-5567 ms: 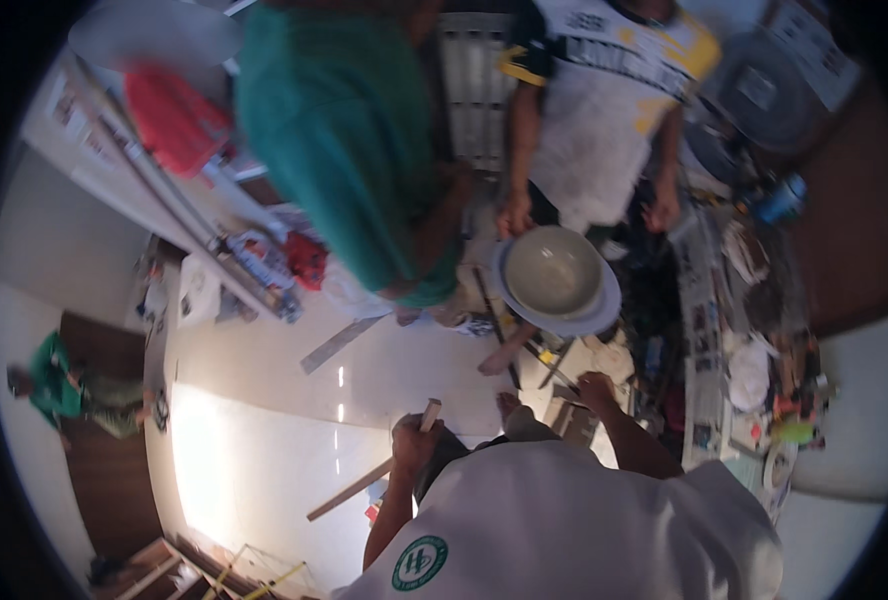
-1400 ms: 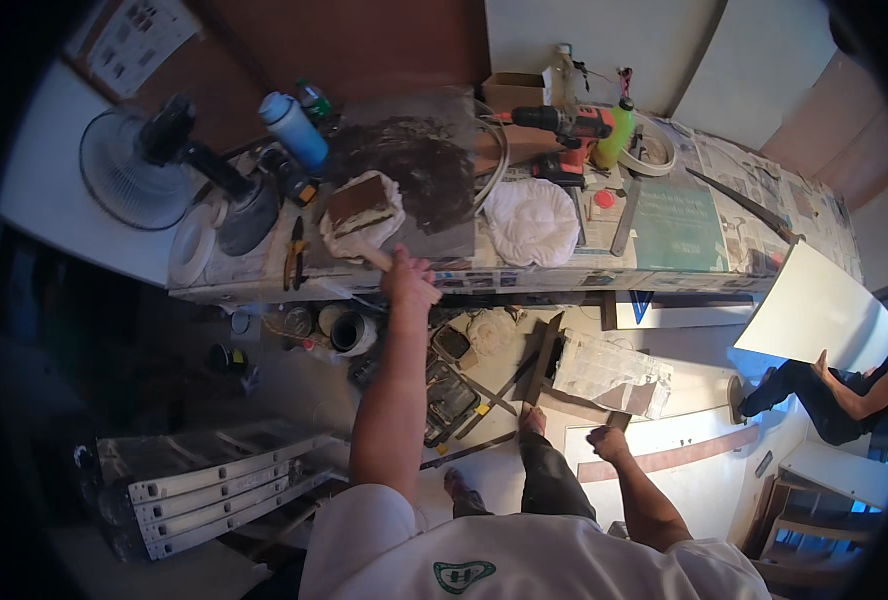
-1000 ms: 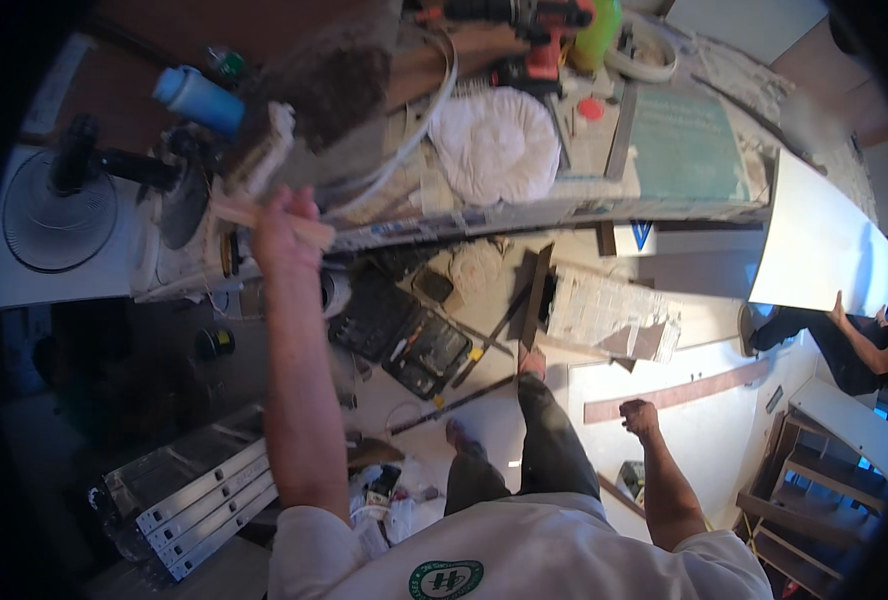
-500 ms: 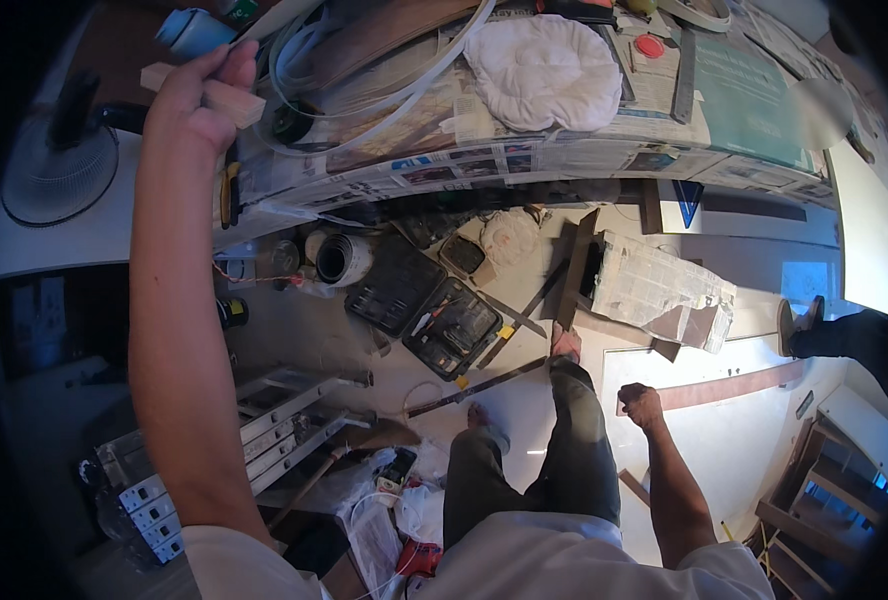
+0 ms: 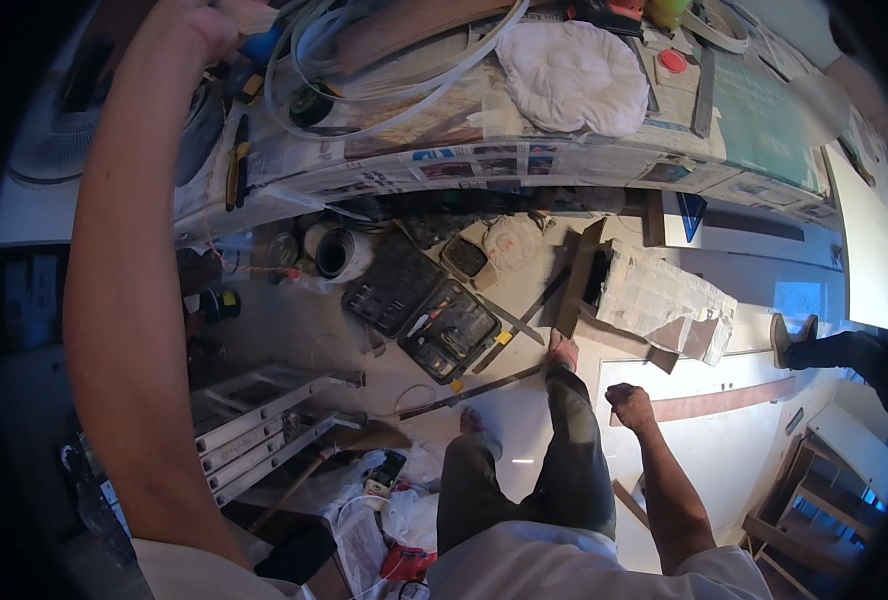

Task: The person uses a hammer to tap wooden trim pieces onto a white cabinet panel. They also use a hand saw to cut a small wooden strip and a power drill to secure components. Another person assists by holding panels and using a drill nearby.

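My left arm stretches up to the top edge, where my left hand (image 5: 204, 32) is partly cut off by the frame. Its fingers are closed on a small pale wooden block (image 5: 251, 16), above the left end of the paper-covered worktop (image 5: 394, 165). My right hand (image 5: 631, 408) hangs lower right of centre as a fist; whatever it may hold is hidden. Behind that fist runs a reddish-brown wooden strip (image 5: 709, 402), over a large white panel (image 5: 754, 372); whether fist and strip touch, I cannot tell.
A black tool case (image 5: 451, 325) lies open on the floor ahead of my feet. An aluminium ladder (image 5: 264, 415) is at left. On the worktop are coiled pale edging (image 5: 294, 75) and a white cloth pad (image 5: 574, 75). Another person's leg (image 5: 844, 355) shows at right.
My left hand has moved up and slightly left with the wooden block, partly out of the picture. My right fist has shifted slightly left. The view has turned a little.
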A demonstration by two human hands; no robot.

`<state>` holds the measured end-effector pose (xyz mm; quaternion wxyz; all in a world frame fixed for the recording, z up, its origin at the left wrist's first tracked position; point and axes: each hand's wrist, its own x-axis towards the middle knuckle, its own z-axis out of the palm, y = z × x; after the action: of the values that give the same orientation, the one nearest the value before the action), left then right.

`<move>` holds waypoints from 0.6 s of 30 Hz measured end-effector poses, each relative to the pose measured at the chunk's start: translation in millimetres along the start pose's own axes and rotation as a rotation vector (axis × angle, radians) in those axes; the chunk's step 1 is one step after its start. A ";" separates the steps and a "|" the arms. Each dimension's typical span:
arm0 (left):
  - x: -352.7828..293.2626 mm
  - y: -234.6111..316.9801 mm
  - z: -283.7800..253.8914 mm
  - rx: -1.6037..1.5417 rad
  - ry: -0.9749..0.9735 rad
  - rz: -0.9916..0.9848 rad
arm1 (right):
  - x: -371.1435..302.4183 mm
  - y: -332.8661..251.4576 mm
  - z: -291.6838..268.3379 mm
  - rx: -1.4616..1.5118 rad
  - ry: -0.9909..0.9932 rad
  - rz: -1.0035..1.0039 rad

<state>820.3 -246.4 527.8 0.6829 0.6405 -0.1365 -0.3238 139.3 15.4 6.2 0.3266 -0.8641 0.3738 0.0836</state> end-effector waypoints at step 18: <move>-50.1 -230.4 -40.9 -0.064 0.090 -0.386 | 189.2 -166.3 -324.4 1.031 0.997 0.354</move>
<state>745.5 -176.4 311.5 0.6334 0.6466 0.0298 -0.4241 357.2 -215.5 266.8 0.4641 -0.4632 0.6036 -0.4535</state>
